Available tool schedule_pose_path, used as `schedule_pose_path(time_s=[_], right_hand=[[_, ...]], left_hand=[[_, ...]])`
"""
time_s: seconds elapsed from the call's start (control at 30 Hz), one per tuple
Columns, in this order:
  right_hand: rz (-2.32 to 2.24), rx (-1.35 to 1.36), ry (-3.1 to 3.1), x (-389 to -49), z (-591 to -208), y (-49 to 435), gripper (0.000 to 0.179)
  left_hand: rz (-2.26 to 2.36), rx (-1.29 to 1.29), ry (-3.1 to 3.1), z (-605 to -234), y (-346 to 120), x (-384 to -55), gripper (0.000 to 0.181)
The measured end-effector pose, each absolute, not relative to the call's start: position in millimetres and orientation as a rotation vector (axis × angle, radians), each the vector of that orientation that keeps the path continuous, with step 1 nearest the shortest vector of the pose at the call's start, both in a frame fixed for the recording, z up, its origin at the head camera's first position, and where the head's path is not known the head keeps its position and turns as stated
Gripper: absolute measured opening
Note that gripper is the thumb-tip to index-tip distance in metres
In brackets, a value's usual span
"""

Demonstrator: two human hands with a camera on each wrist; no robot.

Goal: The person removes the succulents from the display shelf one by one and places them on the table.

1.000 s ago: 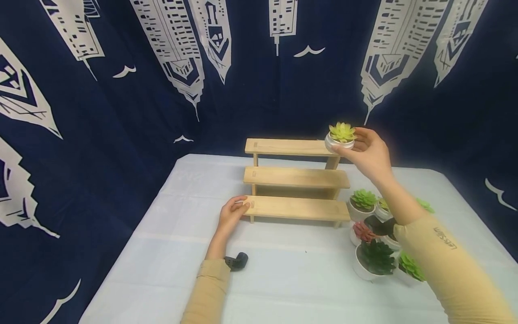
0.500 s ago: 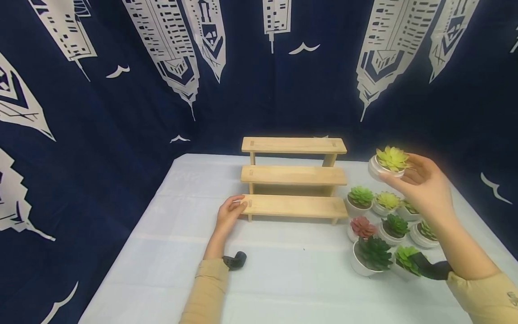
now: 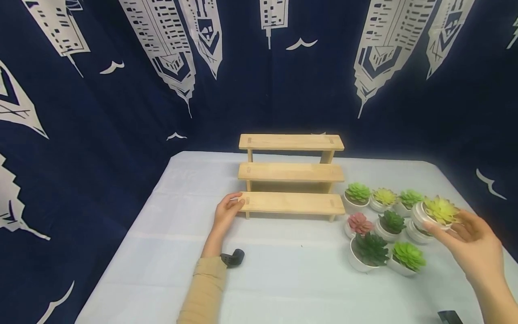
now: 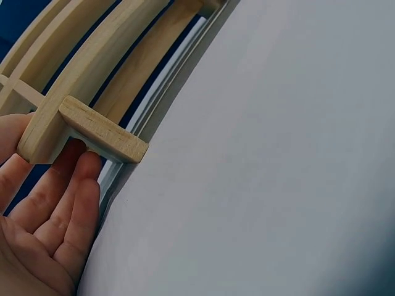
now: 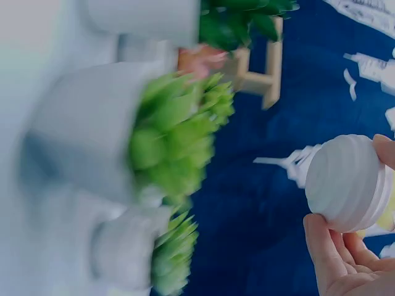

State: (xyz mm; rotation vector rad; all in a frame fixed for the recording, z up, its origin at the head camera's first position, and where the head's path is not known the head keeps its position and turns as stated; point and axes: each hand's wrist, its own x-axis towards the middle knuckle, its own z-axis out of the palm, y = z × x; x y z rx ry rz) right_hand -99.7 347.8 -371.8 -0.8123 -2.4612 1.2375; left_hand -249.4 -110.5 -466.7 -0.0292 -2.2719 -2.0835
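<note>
My right hand [image 3: 481, 247] pinches a small white pot with a yellow-green succulent [image 3: 440, 210], thumb on one side and fingers on the other. In the right wrist view the pot's ribbed white underside [image 5: 342, 182] faces the camera, lifted off the table. The held pot overlaps another potted succulent in the head view, partly hiding it. On the left, my left hand [image 3: 227, 212] grips the left end of the lowest tier of a three-step wooden shelf [image 3: 291, 203]. The left wrist view shows the thumb at the board's edge [image 4: 46, 132] and fingers curled beneath it. All three tiers are bare.
Several white-potted succulents stand clustered right of the shelf, including a red one [image 3: 359, 223], a large dark green one [image 3: 370, 249] and a bright green one [image 3: 408, 257]. A white cloth covers the table [image 3: 283, 279]. A dark blue printed curtain [image 3: 243, 99] hangs behind.
My right hand has carried the yellow-green succulent from beside the top tier rightward and down to above the pot cluster. My left hand keeps its grip on the shelf. The head view has shifted slightly.
</note>
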Motion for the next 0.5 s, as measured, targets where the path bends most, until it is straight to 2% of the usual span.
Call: schedule_pose_path(time_s=[0.23, 0.5], right_hand=[[1.335, -1.059, -2.359, -85, -396, 369, 0.097], [1.292, -1.095, -2.487, -71, -422, 390, 0.1]], left_hand=[[-2.058, 0.033, -2.282, -491, -112, -263, 0.034], [-2.058, 0.036, -2.275, -490, -111, -263, 0.033]])
